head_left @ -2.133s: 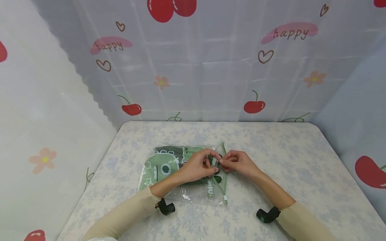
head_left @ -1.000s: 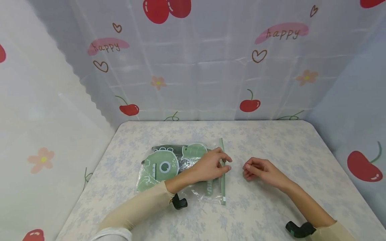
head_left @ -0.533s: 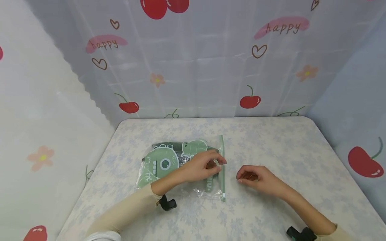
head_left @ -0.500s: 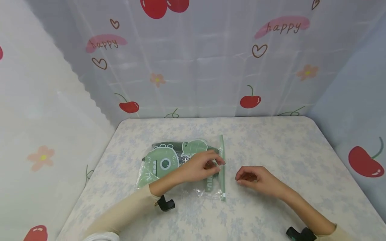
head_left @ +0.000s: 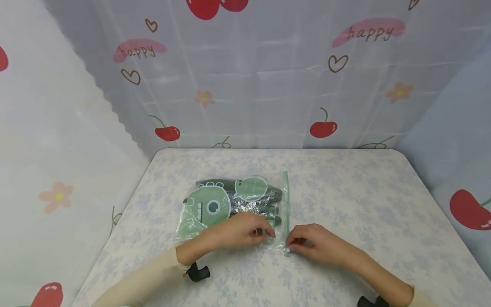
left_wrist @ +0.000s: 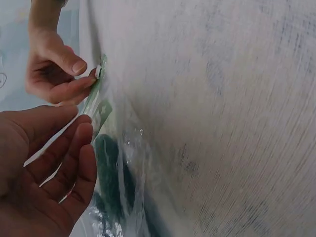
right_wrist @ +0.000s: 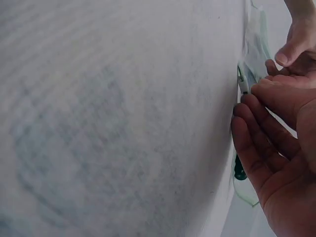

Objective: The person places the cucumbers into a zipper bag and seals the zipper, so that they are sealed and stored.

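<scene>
A clear plastic slider bag (head_left: 211, 204) printed with green cartoon monsters lies flat on the table, dark green rounded things (head_left: 275, 196) showing through it. Its green zip strip (head_left: 286, 200) runs along the right side. At the strip's near end, my right hand (head_left: 320, 243) pinches the small white slider (left_wrist: 98, 72) between thumb and index finger. My left hand (head_left: 241, 230) hovers over the bag's near right part, its fingers loosely bent with a gap to the thumb. Whether it touches the plastic is hard to tell.
The bag lies left of centre on a table (head_left: 353, 192) with a pale blue flower pattern. White curtains (head_left: 253, 106) with cherries and "happy" prints stand behind and at both sides. Each wrist carries a black camera (head_left: 198, 272).
Both hands worked at the strip's middle, then parted as the strip came to lie straight. Since then the right hand has moved left to the slider, and the left hand has come nearer me.
</scene>
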The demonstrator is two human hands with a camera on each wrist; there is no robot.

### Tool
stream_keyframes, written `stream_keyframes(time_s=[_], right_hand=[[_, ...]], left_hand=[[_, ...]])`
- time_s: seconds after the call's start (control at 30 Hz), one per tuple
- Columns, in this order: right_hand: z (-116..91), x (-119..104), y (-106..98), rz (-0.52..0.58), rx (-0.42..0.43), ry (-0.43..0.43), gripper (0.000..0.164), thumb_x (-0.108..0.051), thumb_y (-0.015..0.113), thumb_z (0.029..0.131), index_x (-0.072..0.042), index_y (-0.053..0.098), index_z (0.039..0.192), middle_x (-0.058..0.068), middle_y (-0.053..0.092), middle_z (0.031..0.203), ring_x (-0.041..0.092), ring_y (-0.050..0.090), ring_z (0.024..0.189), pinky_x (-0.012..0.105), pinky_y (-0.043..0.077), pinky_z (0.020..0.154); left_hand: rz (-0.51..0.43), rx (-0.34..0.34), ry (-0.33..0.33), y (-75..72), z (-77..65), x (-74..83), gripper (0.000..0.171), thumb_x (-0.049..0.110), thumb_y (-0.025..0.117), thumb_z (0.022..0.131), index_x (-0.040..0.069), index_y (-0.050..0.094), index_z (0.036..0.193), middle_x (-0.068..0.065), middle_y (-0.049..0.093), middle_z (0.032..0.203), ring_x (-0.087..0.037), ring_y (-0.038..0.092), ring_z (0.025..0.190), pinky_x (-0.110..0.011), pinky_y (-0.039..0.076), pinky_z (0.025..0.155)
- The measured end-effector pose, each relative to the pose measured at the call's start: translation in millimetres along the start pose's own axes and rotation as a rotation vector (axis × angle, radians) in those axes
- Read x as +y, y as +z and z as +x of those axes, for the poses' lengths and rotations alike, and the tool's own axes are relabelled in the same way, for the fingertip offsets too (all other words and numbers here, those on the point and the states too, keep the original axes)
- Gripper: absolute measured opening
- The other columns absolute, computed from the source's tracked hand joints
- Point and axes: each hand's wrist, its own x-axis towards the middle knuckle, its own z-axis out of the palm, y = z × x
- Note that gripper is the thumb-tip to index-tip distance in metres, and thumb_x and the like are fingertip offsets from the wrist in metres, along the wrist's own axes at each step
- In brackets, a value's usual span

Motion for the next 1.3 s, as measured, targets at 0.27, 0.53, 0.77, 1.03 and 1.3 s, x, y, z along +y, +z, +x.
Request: stream_keyframes(time_s=[0.27, 0.53, 0.77, 1.03, 1.3], right_hand=[[5.6, -4.5, 2.7, -0.066, -0.025, 0.047, 0.010, -0.016, 0.076, 0.102, -0.023, 0.072, 0.109, -0.013, 0.071, 0.101, -0.008, 0.062, 0.087, 0.020, 0.057, 0.077], [9.9, -4.2, 4.0, -0.093, -0.024, 0.077, 0.014, -0.018, 0.081, 0.097, -0.021, 0.071, 0.108, -0.012, 0.070, 0.098, -0.006, 0.061, 0.085, 0.021, 0.057, 0.076], [11.2, -3.5, 2.1, -0.059, -0.054, 0.072, 0.015, -0.018, 0.081, 0.097, -0.024, 0.071, 0.106, -0.012, 0.071, 0.098, -0.002, 0.063, 0.085, 0.021, 0.057, 0.076], [6.6, -1.9, 5.3, -0.131, -0.019, -0.044, 0.026, -0.005, 0.076, 0.095, -0.024, 0.070, 0.113, -0.012, 0.069, 0.104, -0.002, 0.061, 0.083, 0.017, 0.054, 0.072], [7.0, -5.4, 1.9, -0.170, 0.045, -0.031, 0.026, -0.016, 0.084, 0.095, -0.028, 0.071, 0.114, -0.016, 0.068, 0.110, -0.001, 0.060, 0.083, 0.017, 0.053, 0.072]], left_hand=[[0.031, -0.141, 0.027, 13.9, 1.8, -0.6, 0.024, 0.022, 0.080, 0.099, 0.018, 0.077, 0.123, 0.005, 0.071, 0.112, 0.003, 0.066, 0.090, -0.007, 0.049, 0.081], [0.175, -0.144, 0.020, 18.6, 5.2, 5.4, 0.020, 0.018, 0.080, 0.098, 0.022, 0.072, 0.115, 0.010, 0.065, 0.106, 0.003, 0.061, 0.089, -0.007, 0.046, 0.079], [0.344, -0.090, 0.087, 24.1, 10.8, 9.5, 0.011, 0.015, 0.073, 0.099, 0.024, 0.069, 0.096, 0.013, 0.057, 0.087, 0.002, 0.048, 0.072, -0.010, 0.036, 0.066], [0.223, -0.089, 0.095, 21.3, 8.0, 0.6, 0.013, 0.014, 0.070, 0.102, 0.024, 0.065, 0.095, 0.014, 0.058, 0.087, 0.003, 0.048, 0.074, -0.008, 0.037, 0.068], [0.131, -0.056, 0.103, 9.6, 5.1, 0.2, 0.010, 0.015, 0.069, 0.104, 0.023, 0.066, 0.097, 0.013, 0.061, 0.089, 0.005, 0.050, 0.077, -0.008, 0.041, 0.071]])
